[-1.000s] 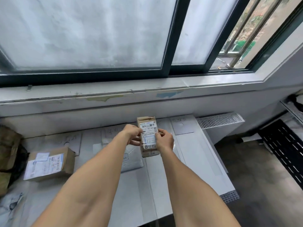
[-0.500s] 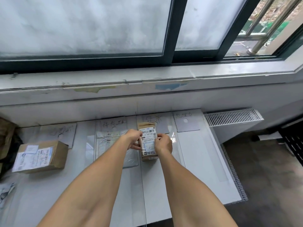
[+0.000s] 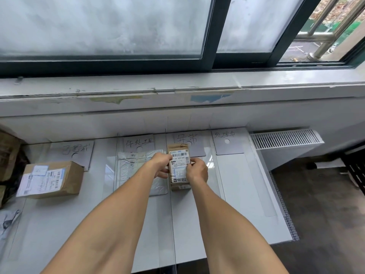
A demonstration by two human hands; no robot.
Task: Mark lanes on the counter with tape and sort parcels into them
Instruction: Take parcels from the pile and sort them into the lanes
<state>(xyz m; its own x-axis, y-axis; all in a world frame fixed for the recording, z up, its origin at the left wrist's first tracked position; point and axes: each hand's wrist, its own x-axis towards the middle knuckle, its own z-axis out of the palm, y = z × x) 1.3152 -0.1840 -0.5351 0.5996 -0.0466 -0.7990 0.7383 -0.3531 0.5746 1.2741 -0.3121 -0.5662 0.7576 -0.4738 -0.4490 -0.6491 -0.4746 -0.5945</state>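
1. Counter (image 3: pixel 243 194): white surface below the window (image 3: pixel 102 24). Thin tape lines (image 3: pixel 172 214) run from the wall toward the person and divide the surface into lanes.
2. Label cards (image 3: pixel 229 148): 4 handwritten cards lie at the far ends of the lanes, 1 per lane.
3. Small brown parcel (image 3: pixel 179 153): held over lane 3 from the left, printed shipping label facing up, long axis parallel to the lanes. Its far end overlaps the near edge of the lane 3 card. Whether its near end touches the counter cannot be told.
4. Left hand (image 3: pixel 161 165): grasps the parcel's left edge with curled fingers.
5. Right hand (image 3: pixel 197 171): grasps the parcel's right edge, thumb on the label face.
6. Cardboard box (image 3: pixel 57 179): lies in lane 1, label up, well apart from the hands.
7. Grey poly mailer (image 3: pixel 136 163): lies flat in lane 2, just beside the held parcel and partly under the left forearm.
8. Radiator grille (image 3: pixel 286 138): sits at the right end of the counter.
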